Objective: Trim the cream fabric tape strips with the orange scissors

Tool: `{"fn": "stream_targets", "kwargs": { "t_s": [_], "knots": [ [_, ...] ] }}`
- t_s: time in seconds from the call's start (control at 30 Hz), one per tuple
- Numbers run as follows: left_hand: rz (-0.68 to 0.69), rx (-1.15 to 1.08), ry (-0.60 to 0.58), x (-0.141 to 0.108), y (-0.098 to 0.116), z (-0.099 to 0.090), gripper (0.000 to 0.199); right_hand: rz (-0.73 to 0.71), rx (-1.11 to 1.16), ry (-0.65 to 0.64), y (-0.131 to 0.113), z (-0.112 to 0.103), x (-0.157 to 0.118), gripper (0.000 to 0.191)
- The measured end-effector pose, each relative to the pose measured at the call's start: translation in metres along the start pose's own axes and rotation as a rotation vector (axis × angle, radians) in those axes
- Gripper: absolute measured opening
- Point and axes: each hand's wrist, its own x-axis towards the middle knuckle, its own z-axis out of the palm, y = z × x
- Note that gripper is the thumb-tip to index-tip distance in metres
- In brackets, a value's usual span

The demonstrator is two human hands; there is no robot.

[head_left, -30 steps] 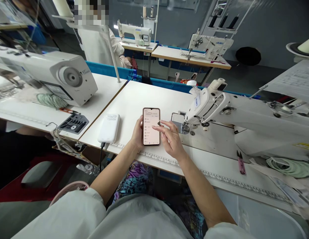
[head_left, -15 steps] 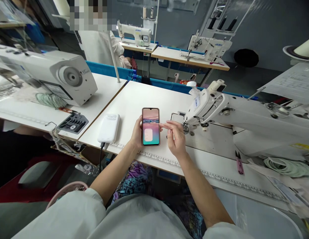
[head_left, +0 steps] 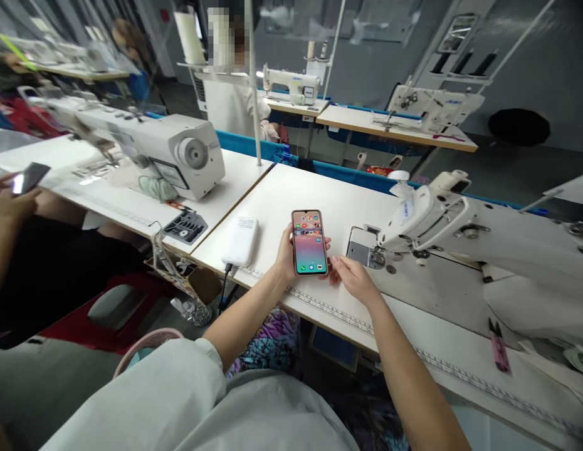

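Observation:
A smartphone [head_left: 310,247] in a brown-edged case stands out over the white tabletop, its screen lit with several app icons. My left hand [head_left: 286,254] is closed around it, the fingertips showing past its right edge. Just right of the phone's lower corner is my right hand [head_left: 351,275], holding nothing, its fingers loosely bent and a little apart; some fingertips are blurred. To the left on the table lies a white power bank [head_left: 241,241] with a black cable [head_left: 224,285] plugged into its near end.
A white sewing machine [head_left: 442,222] stands at right, with pink-handled thread snips [head_left: 498,347] in front. A printed ruler strip [head_left: 329,310] runs along the table edge. At left is another sewing machine [head_left: 178,153]; a neighbouring person's hand [head_left: 12,203] holds a phone there.
The phone screen has gone from a page with a pale pop-up panel to app icons. My right hand has drawn its pointing finger back from the screen. The view has swung left.

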Motion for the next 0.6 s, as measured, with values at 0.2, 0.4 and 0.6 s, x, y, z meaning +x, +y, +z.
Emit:
{"fn": "stream_targets", "kwargs": {
  "t_s": [0.2, 0.4, 0.6],
  "knots": [
    [-0.004, 0.006, -0.106, -0.001, 0.000, -0.001, 0.076, 0.129, 0.291, -0.256, -0.014, -0.001, -0.009, 0.054],
    [0.027, 0.104, -0.093, -0.040, 0.026, 0.017, 0.074, 0.134, 0.355, -0.088, -0.009, 0.000, -0.041, 0.056],
    [0.221, 0.315, 0.162, -0.094, 0.105, -0.016, 0.065, 0.092, 0.286, 0.015, 0.001, 0.005, -0.059, 0.050]
  ]
}}
